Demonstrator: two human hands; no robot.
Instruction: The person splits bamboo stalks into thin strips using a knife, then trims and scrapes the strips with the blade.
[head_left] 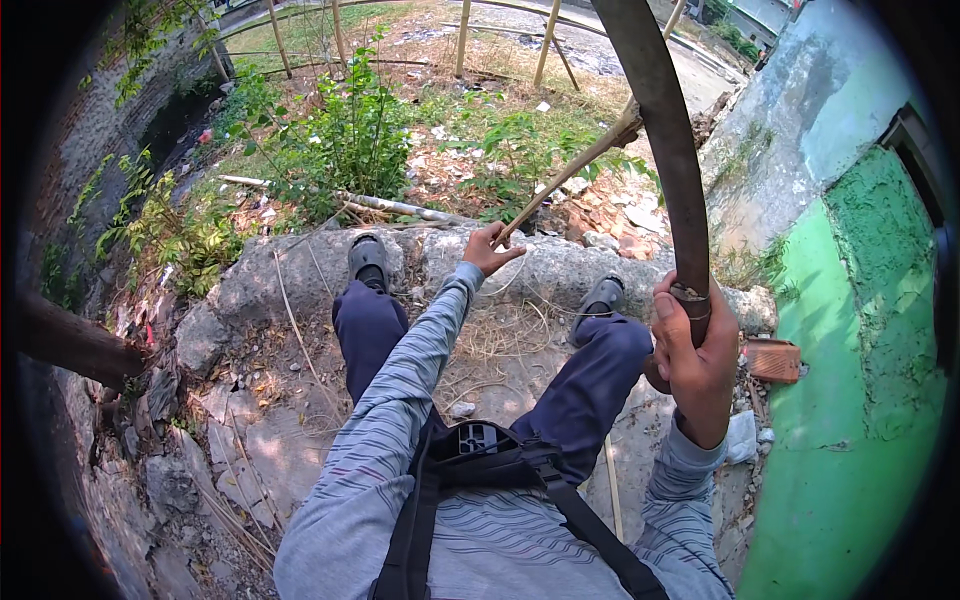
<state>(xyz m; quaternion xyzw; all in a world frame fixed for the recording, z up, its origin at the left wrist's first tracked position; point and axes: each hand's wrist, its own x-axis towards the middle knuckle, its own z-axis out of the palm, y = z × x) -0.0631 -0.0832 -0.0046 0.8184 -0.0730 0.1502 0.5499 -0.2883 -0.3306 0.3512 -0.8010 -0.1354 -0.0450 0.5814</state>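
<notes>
The left hand (490,250) pinches the near end of a thin stick (560,183); its far end appears beside the raised curved blade (678,155), whose handle (694,308) the right hand (702,365) clenches. Trimming seems in hand; the next stroke calls for a steady stick, left hand clear.
</notes>
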